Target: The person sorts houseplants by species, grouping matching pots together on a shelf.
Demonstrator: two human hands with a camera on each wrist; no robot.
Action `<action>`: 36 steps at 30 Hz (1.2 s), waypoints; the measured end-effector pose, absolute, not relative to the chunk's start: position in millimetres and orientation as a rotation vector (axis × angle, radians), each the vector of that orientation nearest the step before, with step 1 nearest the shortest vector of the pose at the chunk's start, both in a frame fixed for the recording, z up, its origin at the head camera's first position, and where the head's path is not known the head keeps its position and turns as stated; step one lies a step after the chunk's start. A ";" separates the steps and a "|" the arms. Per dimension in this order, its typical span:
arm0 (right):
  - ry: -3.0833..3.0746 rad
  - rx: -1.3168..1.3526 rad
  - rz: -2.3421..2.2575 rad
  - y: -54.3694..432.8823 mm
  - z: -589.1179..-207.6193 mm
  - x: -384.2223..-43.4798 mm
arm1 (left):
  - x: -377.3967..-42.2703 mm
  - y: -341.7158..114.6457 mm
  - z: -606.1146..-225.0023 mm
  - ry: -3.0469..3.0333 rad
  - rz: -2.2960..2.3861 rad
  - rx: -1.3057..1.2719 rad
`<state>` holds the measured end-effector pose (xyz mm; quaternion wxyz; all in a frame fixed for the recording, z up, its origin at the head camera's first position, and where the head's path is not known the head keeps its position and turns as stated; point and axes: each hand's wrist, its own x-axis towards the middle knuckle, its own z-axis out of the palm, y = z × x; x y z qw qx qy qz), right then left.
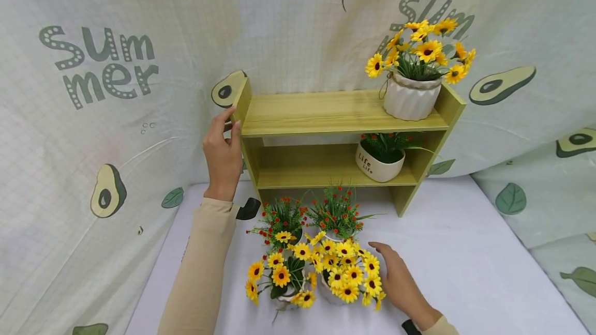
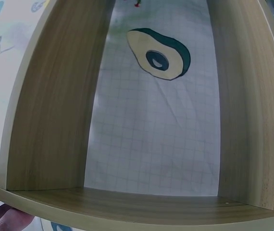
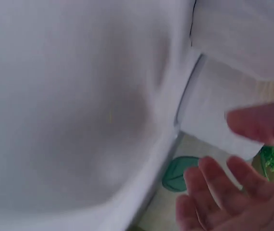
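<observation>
A two-tier wooden shelf (image 1: 321, 112) stands at the back of the table. My left hand (image 1: 223, 156) holds the upper front part of its left side panel; its fingertips (image 2: 12, 219) show outside the panel in the left wrist view. My right hand (image 1: 400, 280), fingers apart and holding nothing, is beside the yellow sunflower pot (image 1: 349, 273) at the front right of the group. In the right wrist view white pots (image 3: 218, 106) lie past the thumb. Another sunflower pot (image 1: 281, 278) stands to its left. Behind are two red-berried green plants (image 1: 281, 221), their pots mostly hidden.
On the top board, at the right, stands a ribbed white pot with sunflowers (image 1: 414, 94). Below it, on the middle board, sits a white "Life" pot (image 1: 379, 164) with a green plant. Avocado-printed cloth (image 1: 116, 133) hangs behind and beside the white table (image 1: 456, 252).
</observation>
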<state>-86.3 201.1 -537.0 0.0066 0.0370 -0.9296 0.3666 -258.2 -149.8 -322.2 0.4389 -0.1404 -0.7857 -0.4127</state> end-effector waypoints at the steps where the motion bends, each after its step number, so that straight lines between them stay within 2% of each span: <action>1: -2.930 0.116 1.218 199.8 -537.3 -83.4 | -258.0 -149.7 -322.2 -1.954 -1.025 -0.347; 7: -2.982 0.150 1.546 195.4 -540.4 -68.3 | -256.3 -149.4 -321.9 -1.956 -1.026 -0.338; 14: -2.882 0.398 1.779 188.8 -546.7 -62.1 | -255.4 -148.9 -322.0 -1.955 -1.027 -0.337; 30: -2.876 -0.023 1.915 166.5 -546.0 -56.6 | -254.3 -147.7 -322.6 -1.964 -1.035 -0.335; 36: -2.865 -0.023 1.902 161.7 -545.8 -56.4 | -254.3 -148.0 -323.1 -1.963 -1.036 -0.322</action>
